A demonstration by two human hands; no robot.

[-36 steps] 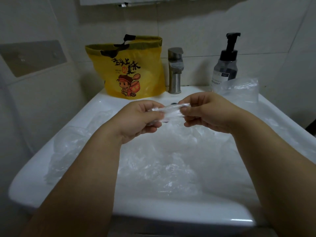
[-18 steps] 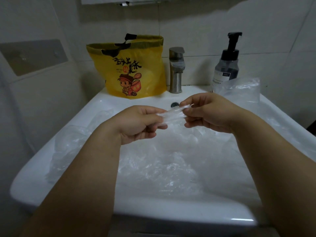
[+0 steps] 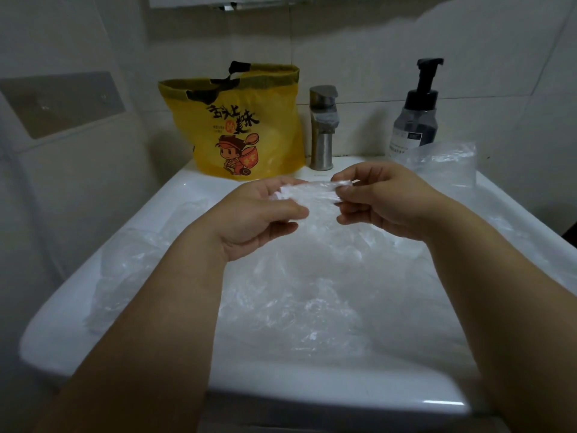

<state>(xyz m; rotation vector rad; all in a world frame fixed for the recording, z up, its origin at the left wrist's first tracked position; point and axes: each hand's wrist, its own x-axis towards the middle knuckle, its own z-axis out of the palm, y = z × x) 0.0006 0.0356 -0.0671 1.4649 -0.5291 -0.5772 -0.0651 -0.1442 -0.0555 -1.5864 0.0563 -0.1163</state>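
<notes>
Both the left hand (image 3: 259, 214) and the right hand (image 3: 379, 200) pinch the thin clear plastic bag (image 3: 312, 195) over the sink (image 3: 343, 398), and a hard pull could rip it.

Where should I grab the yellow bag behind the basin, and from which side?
Best by the black handles at its top, from above: the yellow bag stands upright against the wall, handles uppermost, and the faucet crowds its right side.
</notes>
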